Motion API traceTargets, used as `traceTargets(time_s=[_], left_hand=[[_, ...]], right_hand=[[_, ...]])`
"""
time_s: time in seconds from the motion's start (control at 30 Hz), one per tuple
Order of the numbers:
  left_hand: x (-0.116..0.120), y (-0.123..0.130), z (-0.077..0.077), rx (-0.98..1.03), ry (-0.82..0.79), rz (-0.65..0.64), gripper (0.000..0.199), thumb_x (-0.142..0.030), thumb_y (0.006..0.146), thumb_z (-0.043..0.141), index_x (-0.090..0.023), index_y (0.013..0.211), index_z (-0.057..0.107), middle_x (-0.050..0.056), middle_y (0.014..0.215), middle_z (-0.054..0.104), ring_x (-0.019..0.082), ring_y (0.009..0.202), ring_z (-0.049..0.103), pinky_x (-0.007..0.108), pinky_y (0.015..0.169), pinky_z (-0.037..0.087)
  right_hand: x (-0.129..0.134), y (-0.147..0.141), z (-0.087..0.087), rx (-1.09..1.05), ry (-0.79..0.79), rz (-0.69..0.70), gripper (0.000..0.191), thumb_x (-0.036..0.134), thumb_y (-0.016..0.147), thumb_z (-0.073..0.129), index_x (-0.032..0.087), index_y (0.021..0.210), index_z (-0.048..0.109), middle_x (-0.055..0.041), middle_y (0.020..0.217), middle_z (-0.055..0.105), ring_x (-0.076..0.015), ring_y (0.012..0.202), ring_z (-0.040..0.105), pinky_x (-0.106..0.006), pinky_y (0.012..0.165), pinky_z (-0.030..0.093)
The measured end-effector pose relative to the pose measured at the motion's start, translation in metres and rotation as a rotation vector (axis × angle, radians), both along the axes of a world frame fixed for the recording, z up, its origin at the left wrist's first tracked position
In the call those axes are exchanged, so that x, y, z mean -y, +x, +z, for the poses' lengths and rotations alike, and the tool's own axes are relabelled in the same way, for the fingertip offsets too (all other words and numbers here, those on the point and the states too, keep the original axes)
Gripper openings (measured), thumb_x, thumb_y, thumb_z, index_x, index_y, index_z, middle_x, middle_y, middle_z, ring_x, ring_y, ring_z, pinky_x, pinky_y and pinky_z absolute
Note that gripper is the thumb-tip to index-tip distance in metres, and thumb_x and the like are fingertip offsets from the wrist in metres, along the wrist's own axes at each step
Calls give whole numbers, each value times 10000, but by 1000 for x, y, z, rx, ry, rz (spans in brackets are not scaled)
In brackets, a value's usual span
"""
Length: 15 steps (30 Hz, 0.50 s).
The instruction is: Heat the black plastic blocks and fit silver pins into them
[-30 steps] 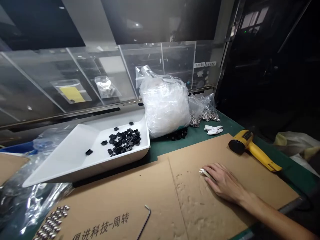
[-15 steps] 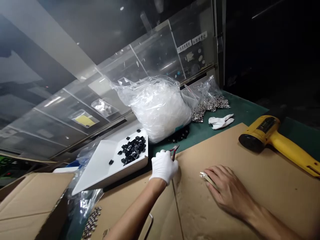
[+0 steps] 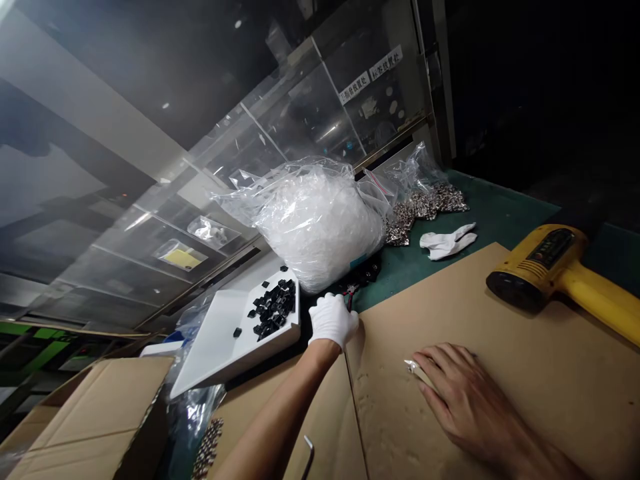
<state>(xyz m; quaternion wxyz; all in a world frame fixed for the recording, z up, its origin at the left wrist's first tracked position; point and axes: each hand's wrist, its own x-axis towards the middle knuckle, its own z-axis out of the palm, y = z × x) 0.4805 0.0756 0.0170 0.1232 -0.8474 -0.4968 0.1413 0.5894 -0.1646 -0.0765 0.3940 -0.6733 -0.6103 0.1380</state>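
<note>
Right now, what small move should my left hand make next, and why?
Probably leave the pliers by the big bag and draw your left hand back: they show right beside it, and your right hand holds another tool.

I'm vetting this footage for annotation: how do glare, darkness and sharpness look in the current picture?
Head view: bright glints on the clear bag, reflections muddling the transparent panels; head view: upper right sunk to near black; head view: the gloved left hand and the right hand easily made out.

Left hand (image 3: 332, 322) extended forward, right hand (image 3: 453, 387) curled
</note>
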Motion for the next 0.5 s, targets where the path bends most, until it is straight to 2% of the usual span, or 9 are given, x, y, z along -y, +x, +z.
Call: traceTargets(time_s=[0.33,0.5], left_hand=[[8,6,9,-21,-10,-5,362,-376,834,575,-150,1074,726,197,1159,671,385,1089,622,474,858,483],[6,8,5,-15,-13,-14,361,-374,835,582,-150,1080,724,197,1160,670,391,1091,621,491,869,484]], right_hand=[[0,0,5,-35,-3,-19,332,157,938,581,277,1246,607,-59,1178,651,-274,1060,566,-443,925,377],[1,1,5,-50,-17,-6,339,159,943,573,282,1258,601,-50,1181,647,-270,1066,560,-443,928,376]])
